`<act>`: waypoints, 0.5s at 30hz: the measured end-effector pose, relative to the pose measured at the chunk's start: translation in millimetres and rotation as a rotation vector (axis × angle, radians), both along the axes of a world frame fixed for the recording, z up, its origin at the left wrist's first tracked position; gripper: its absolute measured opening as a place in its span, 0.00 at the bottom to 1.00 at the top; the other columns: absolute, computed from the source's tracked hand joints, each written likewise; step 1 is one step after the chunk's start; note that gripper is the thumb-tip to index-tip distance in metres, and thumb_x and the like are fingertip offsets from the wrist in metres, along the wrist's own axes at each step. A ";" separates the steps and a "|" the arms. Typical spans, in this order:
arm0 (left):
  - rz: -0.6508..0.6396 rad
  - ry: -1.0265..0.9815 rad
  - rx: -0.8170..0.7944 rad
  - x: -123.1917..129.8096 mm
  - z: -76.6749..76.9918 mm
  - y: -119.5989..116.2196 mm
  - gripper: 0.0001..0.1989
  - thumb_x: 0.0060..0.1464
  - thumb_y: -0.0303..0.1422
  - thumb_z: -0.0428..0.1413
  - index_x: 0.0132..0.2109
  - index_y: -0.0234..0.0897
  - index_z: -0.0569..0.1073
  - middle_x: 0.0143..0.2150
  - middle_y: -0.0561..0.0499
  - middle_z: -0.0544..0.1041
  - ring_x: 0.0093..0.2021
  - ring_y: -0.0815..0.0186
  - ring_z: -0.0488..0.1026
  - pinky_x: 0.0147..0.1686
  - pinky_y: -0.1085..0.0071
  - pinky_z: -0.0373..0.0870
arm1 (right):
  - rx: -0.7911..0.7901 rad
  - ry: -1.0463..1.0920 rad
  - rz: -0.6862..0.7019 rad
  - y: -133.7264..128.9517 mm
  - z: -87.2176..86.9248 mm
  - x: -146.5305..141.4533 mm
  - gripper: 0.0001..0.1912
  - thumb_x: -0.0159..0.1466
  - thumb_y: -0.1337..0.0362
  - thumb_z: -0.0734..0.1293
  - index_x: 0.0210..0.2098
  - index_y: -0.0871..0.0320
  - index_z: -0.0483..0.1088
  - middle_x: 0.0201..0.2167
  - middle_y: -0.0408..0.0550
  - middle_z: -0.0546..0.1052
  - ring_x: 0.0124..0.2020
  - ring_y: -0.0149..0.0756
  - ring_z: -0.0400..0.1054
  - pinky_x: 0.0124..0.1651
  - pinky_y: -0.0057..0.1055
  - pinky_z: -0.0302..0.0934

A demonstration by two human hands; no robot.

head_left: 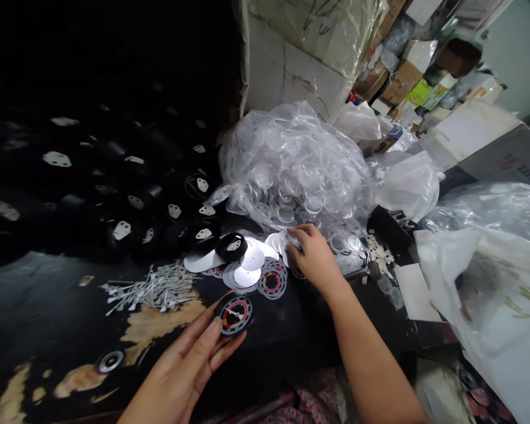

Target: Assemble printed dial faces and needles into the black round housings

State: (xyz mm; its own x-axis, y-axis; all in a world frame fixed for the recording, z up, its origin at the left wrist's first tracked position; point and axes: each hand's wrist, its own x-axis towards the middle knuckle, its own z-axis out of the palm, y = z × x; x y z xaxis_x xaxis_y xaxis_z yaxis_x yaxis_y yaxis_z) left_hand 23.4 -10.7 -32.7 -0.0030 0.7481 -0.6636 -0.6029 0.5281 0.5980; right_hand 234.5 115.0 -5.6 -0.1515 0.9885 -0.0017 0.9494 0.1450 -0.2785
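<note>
My left hand is closed around a round dial gauge, which has a black rim, a red-and-white scale and a white needle. The dial faces up. At the front of a plastic bag of clear round covers, my right hand has its fingers curled on what looks like a clear cover, partly hidden by them. White discs and printed dial plates lie between the hands. On the discs rests a black gauge housing with a metal plate inside.
A pile of thin needles lies on the worn black table. Many dark housings with metal plates fill the left. Small metal plates and a white card are at right, beside a large plastic bag. Cardboard boxes stand behind.
</note>
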 end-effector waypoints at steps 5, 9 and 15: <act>-0.027 -0.035 0.066 -1.5 -12.5 -5.3 0.23 0.49 0.45 0.68 0.51 0.42 0.81 0.56 0.45 0.80 0.54 0.49 0.78 0.56 0.59 0.75 | 0.043 0.024 -0.044 0.9 -4.8 -0.6 0.13 0.68 0.67 0.64 0.51 0.61 0.74 0.51 0.56 0.72 0.51 0.44 0.71 0.57 0.40 0.63; -0.038 -0.038 0.080 -1.4 -14.0 -6.4 0.21 0.52 0.44 0.67 0.51 0.42 0.81 0.56 0.45 0.80 0.53 0.50 0.78 0.59 0.56 0.71 | 0.080 0.060 -0.099 2.0 -9.8 0.8 0.25 0.66 0.59 0.69 0.60 0.60 0.67 0.60 0.61 0.66 0.56 0.49 0.68 0.57 0.45 0.62; -0.021 -0.050 0.066 -1.0 -7.5 -3.4 0.23 0.46 0.45 0.70 0.49 0.42 0.82 0.52 0.46 0.82 0.51 0.51 0.80 0.51 0.64 0.78 | 0.159 0.173 -0.090 8.0 -11.2 3.2 0.10 0.68 0.64 0.65 0.47 0.59 0.74 0.50 0.55 0.76 0.52 0.45 0.71 0.57 0.43 0.60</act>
